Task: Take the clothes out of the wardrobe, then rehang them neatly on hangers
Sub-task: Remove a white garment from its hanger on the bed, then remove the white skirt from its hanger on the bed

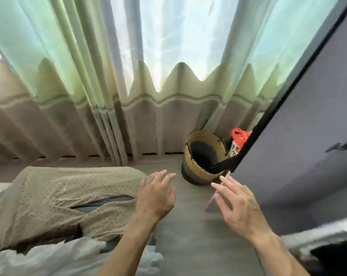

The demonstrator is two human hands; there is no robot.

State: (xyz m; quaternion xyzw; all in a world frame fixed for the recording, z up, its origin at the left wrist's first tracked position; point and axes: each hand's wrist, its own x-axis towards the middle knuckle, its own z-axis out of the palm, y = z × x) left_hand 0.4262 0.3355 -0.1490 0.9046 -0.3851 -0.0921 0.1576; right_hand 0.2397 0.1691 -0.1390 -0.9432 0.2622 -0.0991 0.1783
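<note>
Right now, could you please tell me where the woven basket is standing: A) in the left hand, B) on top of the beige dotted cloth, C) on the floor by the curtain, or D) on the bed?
C: the basket stands upright on the floor, close in front of the curtain.

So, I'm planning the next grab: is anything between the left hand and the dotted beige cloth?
Nothing visible. The left hand is open at the dotted beige cloth; the woven basket stands off to the right.
</note>
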